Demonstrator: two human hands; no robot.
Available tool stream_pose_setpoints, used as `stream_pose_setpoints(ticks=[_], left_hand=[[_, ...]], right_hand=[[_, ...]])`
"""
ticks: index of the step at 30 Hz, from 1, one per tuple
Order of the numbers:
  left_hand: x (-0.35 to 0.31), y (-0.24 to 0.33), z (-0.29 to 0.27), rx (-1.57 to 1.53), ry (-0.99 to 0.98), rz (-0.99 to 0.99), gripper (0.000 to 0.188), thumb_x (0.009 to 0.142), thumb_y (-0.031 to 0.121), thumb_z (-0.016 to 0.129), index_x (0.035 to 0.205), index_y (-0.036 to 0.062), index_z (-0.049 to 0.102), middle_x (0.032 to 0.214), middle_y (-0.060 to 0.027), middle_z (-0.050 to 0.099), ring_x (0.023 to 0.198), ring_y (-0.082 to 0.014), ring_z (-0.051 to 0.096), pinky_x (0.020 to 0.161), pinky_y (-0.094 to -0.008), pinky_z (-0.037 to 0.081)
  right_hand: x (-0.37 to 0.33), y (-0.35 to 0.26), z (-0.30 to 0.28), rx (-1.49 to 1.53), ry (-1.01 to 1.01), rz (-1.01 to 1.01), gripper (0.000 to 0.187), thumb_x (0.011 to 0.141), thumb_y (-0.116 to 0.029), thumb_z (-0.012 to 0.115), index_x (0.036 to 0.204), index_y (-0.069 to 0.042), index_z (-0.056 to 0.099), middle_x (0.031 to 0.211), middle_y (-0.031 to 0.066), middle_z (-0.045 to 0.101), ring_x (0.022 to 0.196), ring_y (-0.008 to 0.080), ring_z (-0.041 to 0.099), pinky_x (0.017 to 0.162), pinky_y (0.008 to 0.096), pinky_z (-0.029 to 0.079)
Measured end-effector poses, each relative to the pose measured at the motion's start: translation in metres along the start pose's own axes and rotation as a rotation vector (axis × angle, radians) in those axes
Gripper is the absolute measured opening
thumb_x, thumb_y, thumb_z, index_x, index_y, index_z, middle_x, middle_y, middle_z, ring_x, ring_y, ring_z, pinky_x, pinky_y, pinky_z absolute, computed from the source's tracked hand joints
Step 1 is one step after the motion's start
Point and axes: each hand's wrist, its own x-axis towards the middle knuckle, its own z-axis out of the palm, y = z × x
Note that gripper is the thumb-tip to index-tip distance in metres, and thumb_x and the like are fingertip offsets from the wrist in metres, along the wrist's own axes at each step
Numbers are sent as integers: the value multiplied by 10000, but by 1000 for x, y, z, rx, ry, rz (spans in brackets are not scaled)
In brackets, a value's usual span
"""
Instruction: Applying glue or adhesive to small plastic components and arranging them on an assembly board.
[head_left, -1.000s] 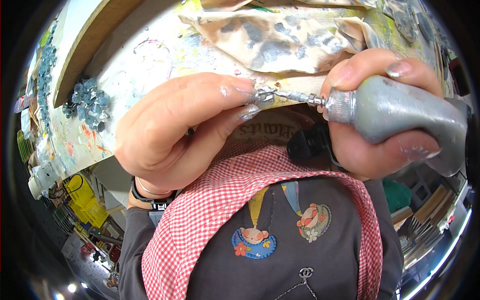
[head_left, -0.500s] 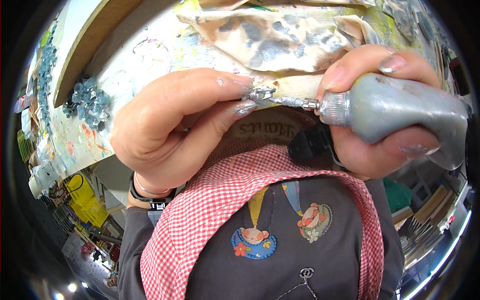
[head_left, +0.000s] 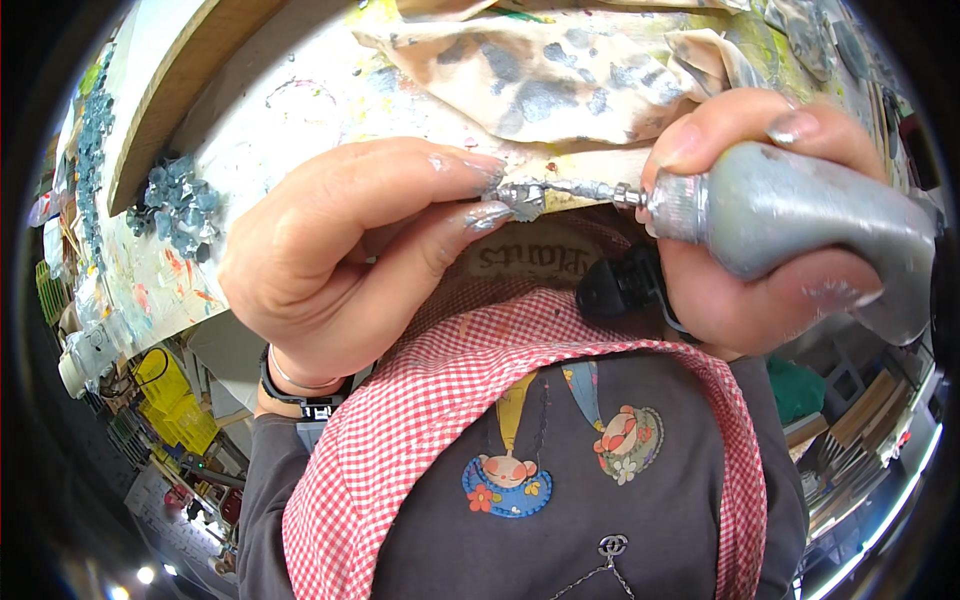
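Between the thumb and forefinger of my left hand point(head_left: 340, 245) is a small silver-coated piece point(head_left: 524, 196), its exact kind too small to make out. My right hand point(head_left: 720, 290) is wrapped round a grey squeeze bottle point(head_left: 790, 205), tilted on its side with a ribbed collar. From its cap a thin metal nozzle point(head_left: 590, 188), smeared with silver, points left and its tip meets the small piece. Silver paint marks the fingertips and nails of both hands. The bottle's far end runs out toward the right rim of the view.
A heap of blue-grey small pieces point(head_left: 180, 208) lies on the paint-stained table point(head_left: 250, 175) at left, beside a wooden strip point(head_left: 165, 100). A silver-blotched cloth point(head_left: 560, 85) lies beyond my hands. Yellow baskets point(head_left: 178, 405) stand below the table at lower left.
The small piece has turned between my left fingers and shows a broader silver face. The bottle and nozzle have shifted slightly, the nozzle now lying a little higher against the piece.
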Motion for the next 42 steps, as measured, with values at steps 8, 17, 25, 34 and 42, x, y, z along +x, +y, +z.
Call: stream_pose_setpoints(ticks=[8,17,25,34,42], left_hand=[[0,0,-1,-22,-14,-13,229,687,-181,549,891,-77,542,865,-214,581,803,-254,603,650,-314,543],[1,1,-2,10,-41,-5,222,690,-168,553,894,-81,539,856,-217,584,797,-251,603,647,-313,541],[0,0,-2,-24,-25,-23,211,696,-168,538,890,-86,539,853,-222,580,797,-255,603,633,-309,543],[0,0,-1,-72,5,-53,190,700,-154,544,878,-87,540,855,-220,580,796,-255,603,620,-304,545],[6,-3,5,-226,115,20,231,628,-175,590,816,-46,555,861,-205,598,832,-258,597,717,-336,510]], right_hand=[[-4,-5,3,182,91,124,522,914,-419,239,1083,71,300,697,202,526,427,194,497,383,250,420],[0,7,15,109,249,-146,493,918,-398,227,1017,78,309,698,196,522,451,196,518,374,243,406],[-5,-3,-8,188,-47,66,518,911,-419,251,1072,69,314,747,219,524,432,195,491,382,247,410],[-6,10,4,43,121,-220,563,900,-437,287,1017,114,303,765,184,475,492,221,550,375,249,394],[-4,-13,-8,251,53,108,581,881,-484,304,1077,63,322,718,209,512,426,196,459,375,254,410]])
